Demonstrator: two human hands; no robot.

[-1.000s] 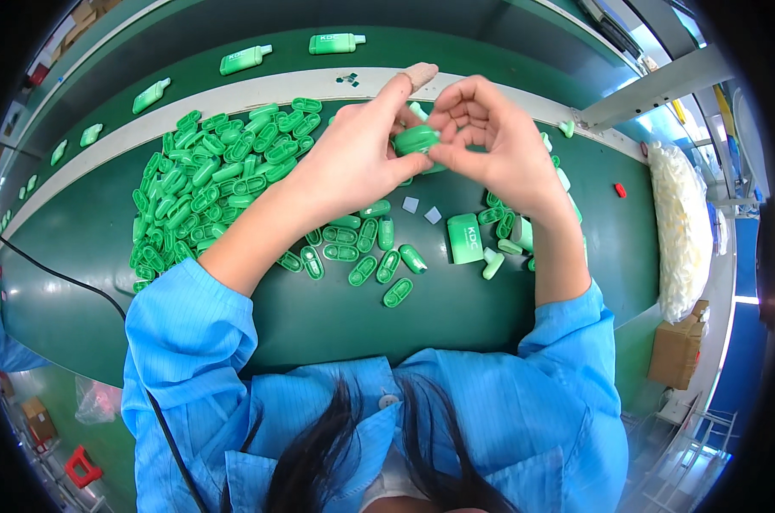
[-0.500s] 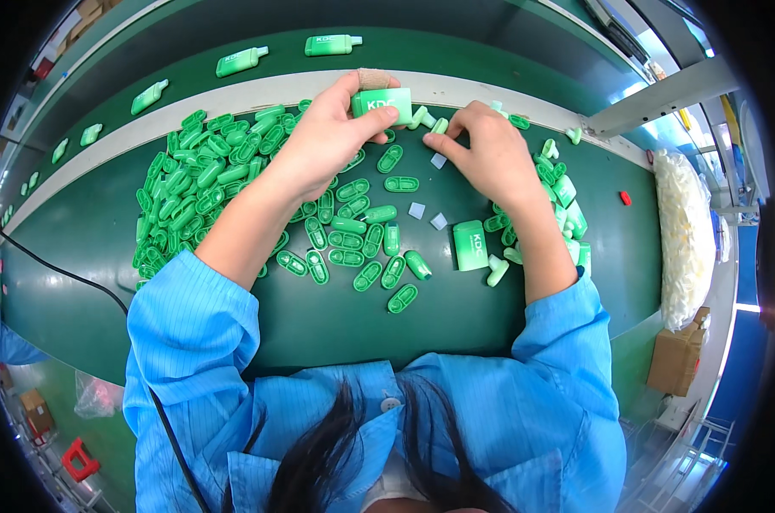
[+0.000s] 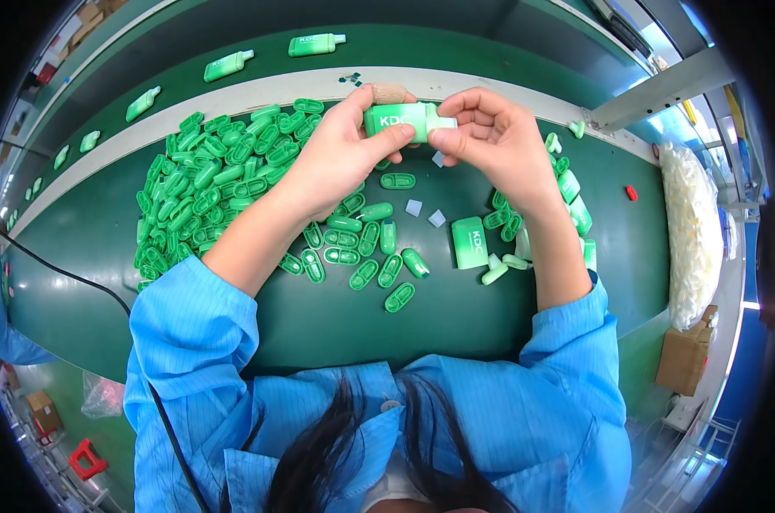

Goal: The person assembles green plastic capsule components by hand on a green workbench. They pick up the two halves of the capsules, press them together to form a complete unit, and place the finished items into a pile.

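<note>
green case [image 3: 398, 120] between fingers [image 3: 386, 137] (both hands)

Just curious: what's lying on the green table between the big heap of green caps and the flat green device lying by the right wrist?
In the head view, a loose scatter of green caps and two small pale squares.

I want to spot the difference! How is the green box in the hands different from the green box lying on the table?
The held box is up in the air, pinched between the left hand and right hand; the table box lies alone on the green table. The held box lies sideways with a pale end under the right fingers; the table box points up and down, untouched. Both are green with white print and look alike in shape.
</note>
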